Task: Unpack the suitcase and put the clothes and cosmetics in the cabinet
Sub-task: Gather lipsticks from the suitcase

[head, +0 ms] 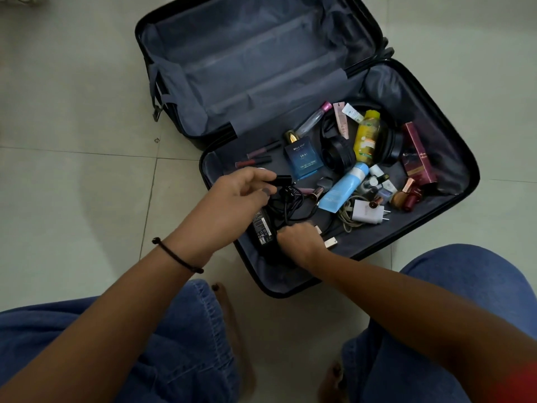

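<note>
The pale tiled floor (72, 141) is lying under everything, and the black suitcase (474, 175) is resting open and flat on it, its two halves spread side by side. The far half (247, 62) is showing its grey lining; the near half (406, 228) is holding a jumble of cosmetics and cords. Your legs in blue jeans (465, 301) are framing the near corner of the case.

Your left hand (241, 190) is reaching over the near half and pinching a black plug (280, 180) between thumb and fingertips. Your right hand (299, 239) is sitting lower, fingers curled on the black cable bundle (290, 205) just beside the black power adapter (261, 228).

Past the cords, black headphones (338, 154) are lying between a blue cologne box (303, 158) and a yellow bottle (367, 138). A maroon box (418, 158) is leaning near the right wall. A pale blue tube (344, 189) is pointing at a white charger (366, 212). Dark red lip glosses (255, 159) are lying by the hinge side. A dark cord bracelet (177, 255) is circling your left wrist.
</note>
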